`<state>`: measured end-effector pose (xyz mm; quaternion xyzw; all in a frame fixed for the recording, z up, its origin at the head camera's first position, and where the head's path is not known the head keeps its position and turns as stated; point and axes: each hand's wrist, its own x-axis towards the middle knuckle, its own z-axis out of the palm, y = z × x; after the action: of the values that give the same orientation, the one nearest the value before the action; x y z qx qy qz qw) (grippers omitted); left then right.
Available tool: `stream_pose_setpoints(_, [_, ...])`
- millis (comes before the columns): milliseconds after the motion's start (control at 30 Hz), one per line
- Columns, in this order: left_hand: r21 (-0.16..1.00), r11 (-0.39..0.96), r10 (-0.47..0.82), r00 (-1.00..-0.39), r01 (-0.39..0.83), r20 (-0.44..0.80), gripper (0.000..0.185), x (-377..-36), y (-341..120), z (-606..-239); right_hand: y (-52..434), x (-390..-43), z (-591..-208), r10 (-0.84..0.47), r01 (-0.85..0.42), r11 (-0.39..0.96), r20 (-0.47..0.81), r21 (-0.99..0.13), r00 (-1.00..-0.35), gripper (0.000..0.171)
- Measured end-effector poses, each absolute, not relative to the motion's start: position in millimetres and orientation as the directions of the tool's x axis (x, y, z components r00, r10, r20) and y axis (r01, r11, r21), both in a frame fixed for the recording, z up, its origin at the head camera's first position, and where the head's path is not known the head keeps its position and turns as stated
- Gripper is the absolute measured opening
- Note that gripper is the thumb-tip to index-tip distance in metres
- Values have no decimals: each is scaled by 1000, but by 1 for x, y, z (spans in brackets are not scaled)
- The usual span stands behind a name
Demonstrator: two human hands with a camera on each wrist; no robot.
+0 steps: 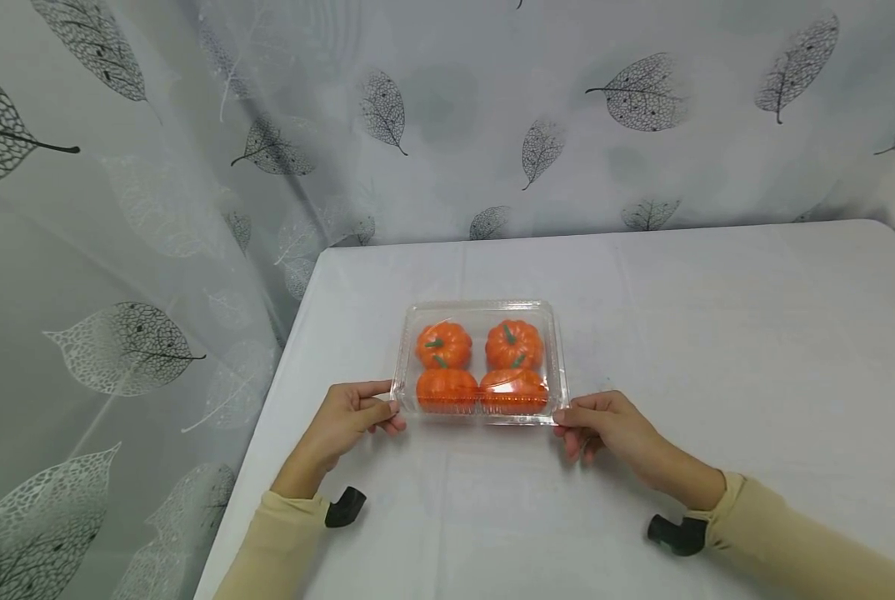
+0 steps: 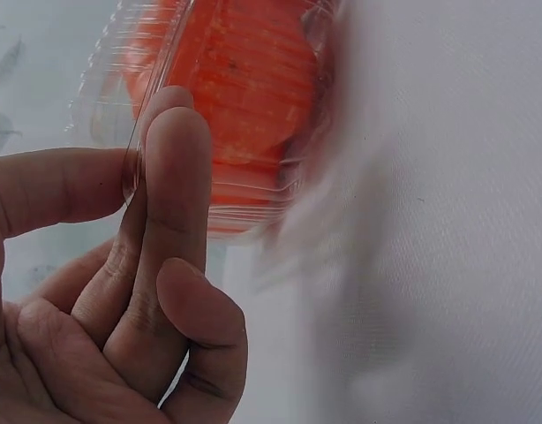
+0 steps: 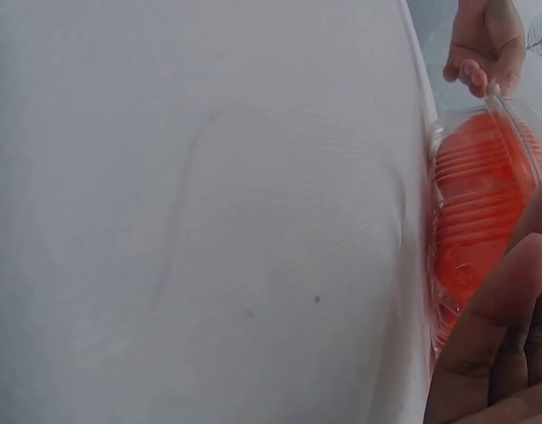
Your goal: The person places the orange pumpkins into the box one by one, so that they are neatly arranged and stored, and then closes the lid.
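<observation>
I observe the left hand [image 1: 353, 414] and right hand [image 1: 605, 422] each pinching a near corner of the clear box [image 1: 481, 310], mid-frame, holding four pumpkins [image 1: 443, 343].

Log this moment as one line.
left hand: pinches box corner | right hand: holds other corner | box: shut, four pumpkins inside, on table

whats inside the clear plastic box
Four orange toy pumpkins with green stems sit inside the clear plastic box, two rows of two. The left hand and right hand pinch its near corners. Whatever lies under the pumpkins is hidden.
</observation>
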<state>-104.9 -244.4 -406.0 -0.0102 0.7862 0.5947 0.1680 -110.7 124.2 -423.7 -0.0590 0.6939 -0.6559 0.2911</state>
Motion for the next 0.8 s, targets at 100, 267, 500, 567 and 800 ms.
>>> stream_pose_setpoints(100, [935,286,179,-947,-209,-266,40,-106,-245,-406,124,-110,-424,-464,289,138,-320,-947,-826,40])
stream_pose_setpoints(267, [943,269,172,-953,-198,-249,37,-108,-246,-409,120,-109,-428,-475,271,133,-302,-953,-827,40])
stream_pose_setpoints(500, [942,263,207,-942,-206,-264,38,-109,-248,-409,119,-107,-429,-475,257,143,-294,-956,-829,39])
stream_pose_setpoints(567, [943,264,218,-940,-203,-263,39,-109,-249,-409,119,-107,-428,-484,264,153,-305,-952,-820,40])
stream_pose_setpoints(800, [917,329,223,-925,-225,-307,40,-110,-253,-408,120,-104,-426,-605,217,237,-319,-947,-730,41])
